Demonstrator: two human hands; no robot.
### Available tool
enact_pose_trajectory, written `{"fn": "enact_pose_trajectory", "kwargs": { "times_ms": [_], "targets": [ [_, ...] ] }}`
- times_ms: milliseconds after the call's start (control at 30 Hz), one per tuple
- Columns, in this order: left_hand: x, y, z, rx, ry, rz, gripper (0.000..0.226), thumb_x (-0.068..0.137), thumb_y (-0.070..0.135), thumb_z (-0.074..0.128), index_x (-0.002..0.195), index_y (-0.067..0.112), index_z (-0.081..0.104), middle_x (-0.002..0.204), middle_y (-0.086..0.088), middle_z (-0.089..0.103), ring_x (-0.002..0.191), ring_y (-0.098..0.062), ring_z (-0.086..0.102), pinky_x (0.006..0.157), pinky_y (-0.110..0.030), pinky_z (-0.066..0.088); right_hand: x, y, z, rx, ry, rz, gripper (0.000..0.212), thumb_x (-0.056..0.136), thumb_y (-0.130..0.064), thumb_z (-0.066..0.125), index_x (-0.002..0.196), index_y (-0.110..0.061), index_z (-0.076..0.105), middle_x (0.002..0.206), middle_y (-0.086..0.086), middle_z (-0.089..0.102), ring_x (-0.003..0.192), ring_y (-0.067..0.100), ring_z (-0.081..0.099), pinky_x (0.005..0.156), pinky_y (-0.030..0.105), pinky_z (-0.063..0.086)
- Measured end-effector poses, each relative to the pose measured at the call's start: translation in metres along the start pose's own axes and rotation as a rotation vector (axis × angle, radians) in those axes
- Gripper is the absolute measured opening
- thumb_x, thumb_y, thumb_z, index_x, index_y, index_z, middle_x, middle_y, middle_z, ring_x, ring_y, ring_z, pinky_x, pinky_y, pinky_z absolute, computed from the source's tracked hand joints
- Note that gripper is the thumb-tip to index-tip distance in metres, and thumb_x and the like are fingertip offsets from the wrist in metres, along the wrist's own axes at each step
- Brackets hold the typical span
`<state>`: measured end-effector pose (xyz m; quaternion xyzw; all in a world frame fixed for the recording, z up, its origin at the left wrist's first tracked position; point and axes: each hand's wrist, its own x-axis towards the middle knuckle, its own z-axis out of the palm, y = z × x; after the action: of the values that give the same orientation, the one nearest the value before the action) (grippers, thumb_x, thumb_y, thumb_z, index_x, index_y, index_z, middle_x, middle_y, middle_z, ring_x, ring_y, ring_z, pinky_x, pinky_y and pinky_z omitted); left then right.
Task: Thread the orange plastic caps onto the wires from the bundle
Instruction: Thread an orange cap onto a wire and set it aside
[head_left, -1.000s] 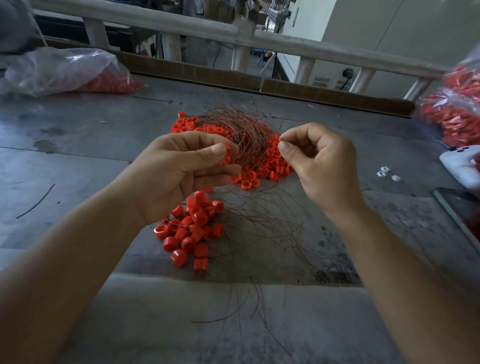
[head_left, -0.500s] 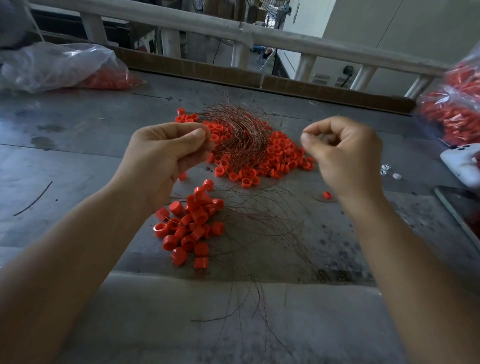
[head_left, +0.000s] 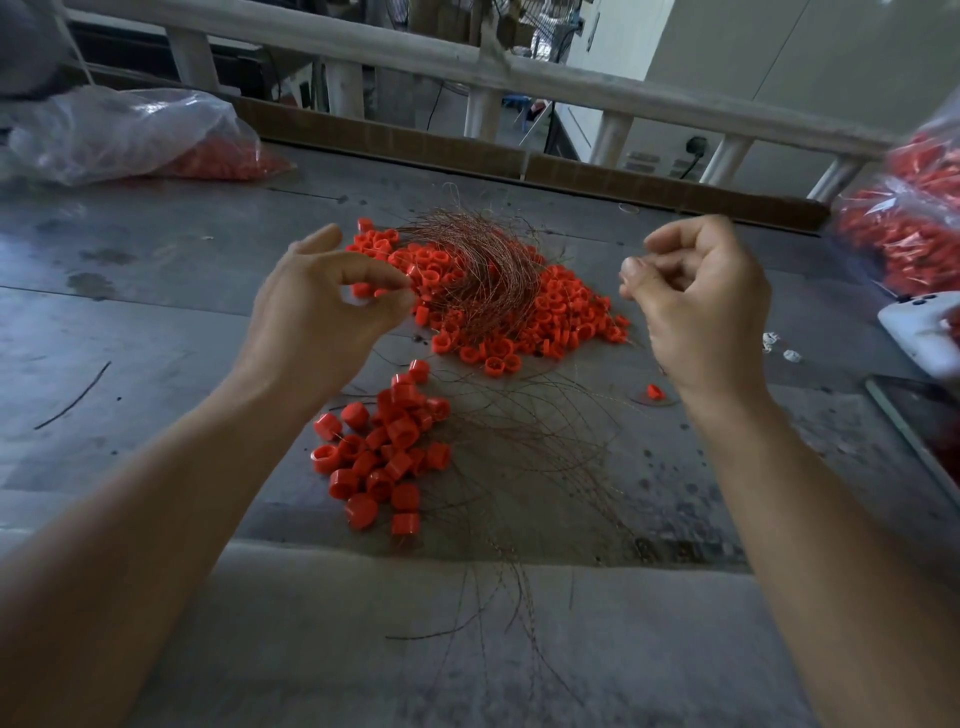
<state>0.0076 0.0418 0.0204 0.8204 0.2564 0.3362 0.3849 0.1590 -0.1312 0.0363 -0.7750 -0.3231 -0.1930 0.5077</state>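
A tangled bundle of thin copper-coloured wires (head_left: 483, 275) lies on a wide heap of orange plastic caps (head_left: 561, 312) at the table's middle. My left hand (head_left: 322, 317) hovers at the bundle's left edge, its thumb and a fingertip pinched together on a wire strand there. Off to the right, my right hand (head_left: 698, 301) is raised with fingers curled and thumb pressed to the forefinger, pinching a very fine wire that is hard to see. A single cap (head_left: 655, 391) lies below that hand. Closer to me sits a smaller pile of caps (head_left: 387, 452) with wires (head_left: 524, 457) trailing from them.
Clear bags with orange caps sit at the far left (head_left: 130, 135) and far right (head_left: 904, 218). A white device (head_left: 919, 327) and a dark phone (head_left: 919, 421) lie at the right edge. A white railing (head_left: 467, 62) runs behind the grey table (head_left: 156, 312).
My hands, close together a second ago, have pulled apart. The right hand moved right, a single cap now lies on the table below it, and the left hand's fingers loosened into a pinch at the bundle.
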Motion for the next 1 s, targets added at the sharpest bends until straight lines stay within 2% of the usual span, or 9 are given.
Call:
{"fn": "enact_pose_trajectory", "kwargs": {
  "times_ms": [33,100,200,300,433,533,633,733,1000],
  "targets": [
    [0.000,0.000,-0.001,0.060,0.012,0.026,0.016,0.080,0.023,0.068,0.085,0.038,0.063,0.140,0.005,0.043,0.132,-0.013,0.034,0.106,-0.036,0.026,0.001,0.000,-0.001,-0.002,0.004,-0.008,0.018,0.083,-0.013,0.064,0.089,-0.019,0.048,0.067,-0.012,0.060,0.069,0.007,0.062,0.072,0.017,0.047],
    [0.000,0.001,0.000,0.121,0.060,0.093,0.016,0.081,0.023,0.067,0.094,0.032,0.065,0.140,0.000,0.042,0.132,-0.020,0.033,0.106,-0.035,0.025,0.002,0.000,-0.001,-0.014,-0.002,-0.036,0.022,0.082,-0.015,0.066,0.096,-0.018,0.048,0.067,-0.018,0.059,0.068,-0.002,0.060,0.070,0.008,0.042],
    [-0.003,0.007,0.000,0.035,0.096,0.168,0.015,0.080,0.019,0.067,0.093,0.027,0.065,0.107,0.004,0.058,0.093,-0.009,0.059,0.084,-0.023,0.048,0.000,-0.002,-0.001,-0.004,-0.058,-0.069,0.016,0.082,-0.012,0.066,0.093,-0.022,0.059,0.071,-0.020,0.059,0.070,0.002,0.062,0.070,0.012,0.046],
    [-0.008,0.014,0.000,-0.230,-0.057,0.169,0.027,0.079,0.004,0.066,0.081,0.030,0.061,0.078,0.008,0.064,0.061,0.000,0.061,0.058,-0.010,0.049,-0.004,-0.005,0.001,0.024,-0.099,-0.105,0.017,0.081,-0.009,0.067,0.089,-0.024,0.064,0.074,-0.018,0.060,0.068,0.002,0.061,0.067,0.014,0.049],
    [-0.012,0.015,0.005,-0.391,-0.235,0.174,0.035,0.078,-0.003,0.064,0.085,0.032,0.065,0.074,0.005,0.068,0.062,-0.004,0.064,0.060,-0.012,0.050,-0.013,-0.015,0.006,0.045,-0.165,-0.160,0.017,0.079,-0.010,0.069,0.093,-0.021,0.067,0.076,-0.017,0.061,0.071,0.002,0.062,0.068,0.014,0.051],
    [-0.015,0.015,0.008,-0.400,-0.275,0.162,0.019,0.065,0.031,0.070,0.082,0.037,0.067,0.073,0.005,0.071,0.061,-0.004,0.064,0.064,-0.014,0.052,-0.021,-0.022,0.010,-0.009,-0.212,-0.254,0.012,0.078,-0.010,0.069,0.090,-0.011,0.072,0.077,-0.010,0.061,0.069,0.001,0.059,0.066,0.009,0.047],
    [-0.016,0.015,0.008,-0.415,-0.284,0.155,0.027,0.058,0.048,0.068,0.081,0.034,0.068,0.071,0.003,0.070,0.057,-0.004,0.064,0.061,-0.016,0.054,-0.027,-0.029,0.012,-0.062,-0.257,-0.325,0.012,0.078,-0.011,0.069,0.088,-0.009,0.073,0.077,-0.005,0.063,0.069,0.008,0.060,0.065,0.015,0.048],
    [-0.015,0.015,0.008,-0.421,-0.288,0.181,0.018,0.064,0.041,0.066,0.079,0.031,0.068,0.069,0.010,0.070,0.058,-0.005,0.065,0.058,-0.018,0.054,-0.029,-0.032,0.013,-0.083,-0.287,-0.360,0.011,0.077,-0.010,0.069,0.087,-0.008,0.073,0.078,0.003,0.067,0.070,0.014,0.062,0.064,0.024,0.050],
    [-0.015,0.014,0.010,-0.368,-0.296,0.176,0.010,0.068,0.030,0.061,0.076,0.027,0.066,0.070,0.004,0.069,0.056,-0.005,0.063,0.056,-0.017,0.054,-0.034,-0.035,0.014,-0.040,-0.330,-0.385,0.013,0.078,-0.013,0.067,0.086,-0.005,0.072,0.074,-0.001,0.063,0.067,0.006,0.056,0.062,0.013,0.045]
  ]
}}
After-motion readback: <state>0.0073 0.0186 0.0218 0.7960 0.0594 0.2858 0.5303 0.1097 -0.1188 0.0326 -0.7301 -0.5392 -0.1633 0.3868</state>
